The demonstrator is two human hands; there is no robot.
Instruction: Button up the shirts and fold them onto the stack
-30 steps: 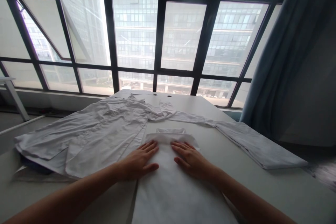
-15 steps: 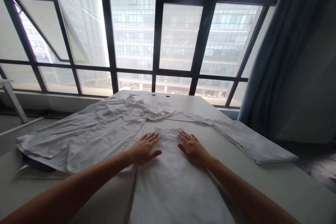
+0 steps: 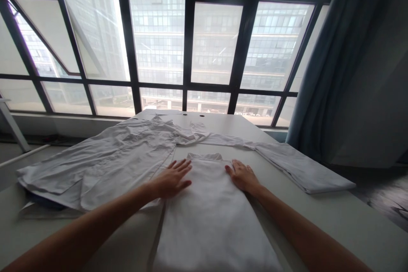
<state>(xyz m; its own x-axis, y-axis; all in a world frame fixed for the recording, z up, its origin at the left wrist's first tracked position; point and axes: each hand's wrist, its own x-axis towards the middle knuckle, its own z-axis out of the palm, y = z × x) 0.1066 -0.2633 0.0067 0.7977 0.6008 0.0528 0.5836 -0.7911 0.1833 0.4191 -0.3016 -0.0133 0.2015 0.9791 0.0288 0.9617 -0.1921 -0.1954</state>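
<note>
1. The folded cloth [image 3: 210, 212] lies on the table [image 3: 334, 216], directly before the person, with its narrow collar end at 12 o'clock.
2. The left hand [image 3: 172, 178] is laid flat on the cloth's far left edge, at about 11 o'clock. The fingers are open and spread, and nothing is gripped.
3. The right hand [image 3: 242, 175] is laid flat on the far right edge, at about 1 o'clock. It is also open, with its palm down.
4. One second ago both hands were held close together at the middle of the cloth. Since then they have been slid outward, each to its own edge, and a wide strip of cloth is now uncovered between them.
5. The raised band that was seen before the fingertips is no longer seen, and the top part looks flatter. From this it is judged that the cloth is being smoothed from the middle to the sides.
6. A spread shirt [image 3: 105, 161] is lying at 10 o'clock, and its edge is touched by the left hand.
7. Its long sleeve [image 3: 299, 165] is stretched out at 2 o'clock, apart from the right hand.
</note>
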